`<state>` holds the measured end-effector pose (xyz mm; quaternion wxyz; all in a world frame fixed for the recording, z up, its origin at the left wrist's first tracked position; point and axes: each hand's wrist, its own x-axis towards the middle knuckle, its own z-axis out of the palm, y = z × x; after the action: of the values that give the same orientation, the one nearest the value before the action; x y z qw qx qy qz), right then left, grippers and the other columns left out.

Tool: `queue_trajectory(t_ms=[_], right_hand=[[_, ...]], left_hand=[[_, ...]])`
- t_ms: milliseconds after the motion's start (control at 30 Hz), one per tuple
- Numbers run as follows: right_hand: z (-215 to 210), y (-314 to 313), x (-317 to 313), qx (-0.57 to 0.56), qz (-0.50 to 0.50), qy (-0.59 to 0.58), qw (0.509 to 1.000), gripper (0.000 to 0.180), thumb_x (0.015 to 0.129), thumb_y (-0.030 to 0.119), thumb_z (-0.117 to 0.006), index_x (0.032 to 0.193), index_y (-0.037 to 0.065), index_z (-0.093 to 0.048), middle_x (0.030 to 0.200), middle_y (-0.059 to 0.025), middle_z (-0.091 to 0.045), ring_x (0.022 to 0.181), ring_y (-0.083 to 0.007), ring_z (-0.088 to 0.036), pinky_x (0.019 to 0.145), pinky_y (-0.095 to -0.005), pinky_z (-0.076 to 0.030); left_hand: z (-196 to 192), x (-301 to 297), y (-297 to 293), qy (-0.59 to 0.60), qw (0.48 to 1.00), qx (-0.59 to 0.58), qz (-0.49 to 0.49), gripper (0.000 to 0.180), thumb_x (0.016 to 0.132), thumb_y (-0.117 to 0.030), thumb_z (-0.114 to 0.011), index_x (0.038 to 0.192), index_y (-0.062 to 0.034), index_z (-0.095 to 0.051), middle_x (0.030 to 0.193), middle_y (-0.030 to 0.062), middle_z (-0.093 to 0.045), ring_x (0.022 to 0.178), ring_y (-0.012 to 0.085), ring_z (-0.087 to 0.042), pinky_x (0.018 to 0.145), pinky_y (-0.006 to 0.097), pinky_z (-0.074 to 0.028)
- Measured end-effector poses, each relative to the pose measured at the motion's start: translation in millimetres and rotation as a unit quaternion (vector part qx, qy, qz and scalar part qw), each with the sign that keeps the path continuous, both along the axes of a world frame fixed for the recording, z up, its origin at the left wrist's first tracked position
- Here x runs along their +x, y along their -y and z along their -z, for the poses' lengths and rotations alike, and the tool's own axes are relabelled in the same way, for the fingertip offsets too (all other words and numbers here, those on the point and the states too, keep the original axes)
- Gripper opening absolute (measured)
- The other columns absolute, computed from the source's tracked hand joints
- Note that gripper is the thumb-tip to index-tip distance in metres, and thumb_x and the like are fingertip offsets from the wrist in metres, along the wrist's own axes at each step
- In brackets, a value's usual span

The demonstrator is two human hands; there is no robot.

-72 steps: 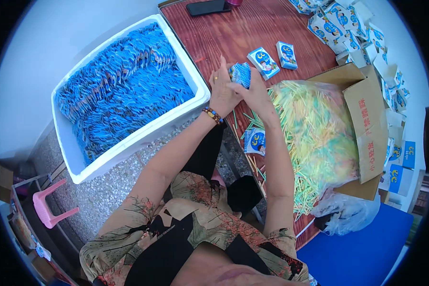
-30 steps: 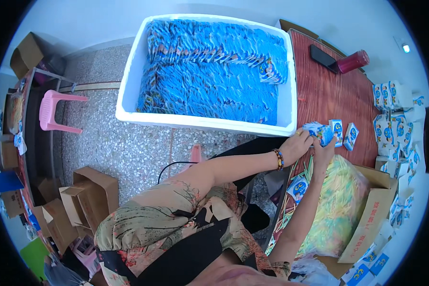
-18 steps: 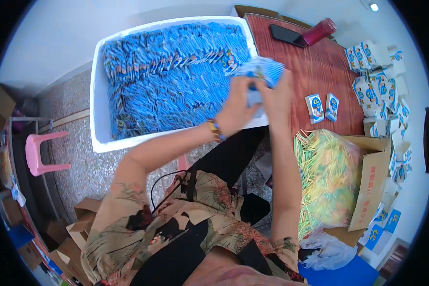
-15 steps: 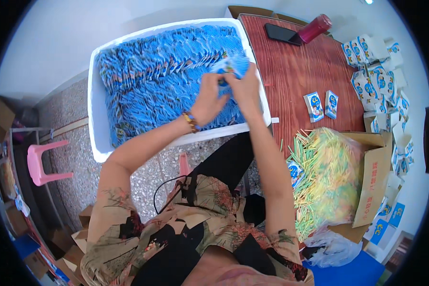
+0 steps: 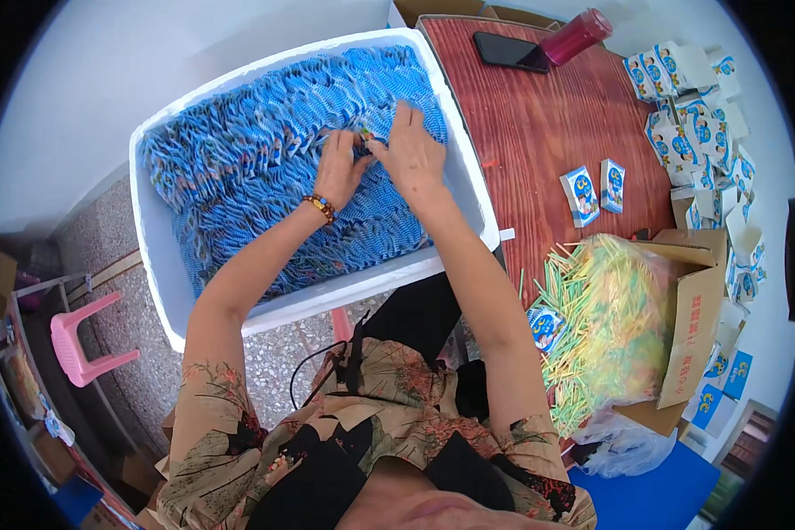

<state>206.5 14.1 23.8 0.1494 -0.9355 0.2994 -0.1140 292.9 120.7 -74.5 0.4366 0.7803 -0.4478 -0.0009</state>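
1. Your left hand (image 5: pixel 340 172), fingers bent, reaches down among the blue packets (image 5: pixel 238 212) inside the white foam box (image 5: pixel 147 238); whether it pinches any cannot be told.
2. Your right hand (image 5: pixel 417 159), just beside it, has its thumb spread from the fingers over packets near the far right corner; its grip cannot be told either.
3. Uneven pressure from you could make the leaning rows slump, and a forearm dragging on the near rim could shift the box.
4. Left of you, a pink stool (image 5: pixel 79 340) stands on speckled floor (image 5: pixel 150 375).
5. Right of the box, your reddish wooden table (image 5: pixel 521 132) bears a phone (image 5: pixel 511 52) and red bottle (image 5: pixel 576 37) at the far end, loose coloured sticks (image 5: pixel 567 336) nearer, and an opened carton (image 5: pixel 698 327) farther right.
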Motion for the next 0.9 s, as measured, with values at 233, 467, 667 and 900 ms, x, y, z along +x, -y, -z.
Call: queue_trajectory(t_ms=[233, 467, 667, 900], right_hand=[[-6.1, 9.6, -41.0, 0.027, 0.013, -0.052, 0.998, 0.041, 0.083, 0.023, -0.067, 0.118, 0.008, -0.053, 0.108, -0.0148, -0.059, 0.091, -0.0347, -0.064, 0.075, -0.0449, -0.052], [43.3, 26.3, -27.4, 0.116, -0.094, 0.068, 0.986, 0.019, 0.085, 0.017, -0.057, 0.100, 0.006, -0.059, 0.099, -0.0179, -0.063, 0.092, -0.0367, -0.062, 0.077, -0.0483, -0.050], [-8.3, -0.3, -77.7, 0.142, -0.073, 0.062, 0.985, 0.013, 0.089, 0.017, -0.056, 0.095, 0.008, -0.062, 0.091, -0.0120, -0.065, 0.087, -0.0323, -0.063, 0.075, -0.0430, -0.049], [-37.8, -41.1, -209.0, 0.169, 0.008, 0.220, 0.961, 0.012, 0.090, 0.007, -0.058, 0.100, 0.005, -0.063, 0.089, -0.0102, -0.063, 0.078, -0.0251, -0.065, 0.068, -0.0301, -0.051]], left_hand=[[-11.4, 12.5, 5.3, 0.085, 0.994, 0.006, 0.063, 0.033, 0.075, 0.001, -0.069, 0.100, -0.0019, -0.049, 0.097, 0.0180, -0.050, 0.091, 0.0395, -0.053, 0.078, 0.045, -0.044], [-14.6, 4.0, 6.3, 0.068, 0.994, 0.027, 0.078, 0.038, 0.073, -0.001, -0.072, 0.103, -0.0002, -0.048, 0.099, 0.0179, -0.050, 0.093, 0.0375, -0.053, 0.080, 0.041, -0.045], [-6.9, 7.7, 2.9, 0.128, 0.989, 0.000, 0.075, 0.044, 0.072, -0.013, -0.079, 0.102, 0.0005, -0.049, 0.097, 0.0171, -0.050, 0.089, 0.0360, -0.051, 0.077, 0.042, -0.044], [-9.6, 7.3, 8.8, 0.182, 0.980, 0.044, 0.063, 0.045, 0.072, -0.013, -0.080, 0.100, 0.0014, -0.048, 0.093, 0.0170, -0.049, 0.086, 0.0350, -0.051, 0.076, 0.041, -0.044]])
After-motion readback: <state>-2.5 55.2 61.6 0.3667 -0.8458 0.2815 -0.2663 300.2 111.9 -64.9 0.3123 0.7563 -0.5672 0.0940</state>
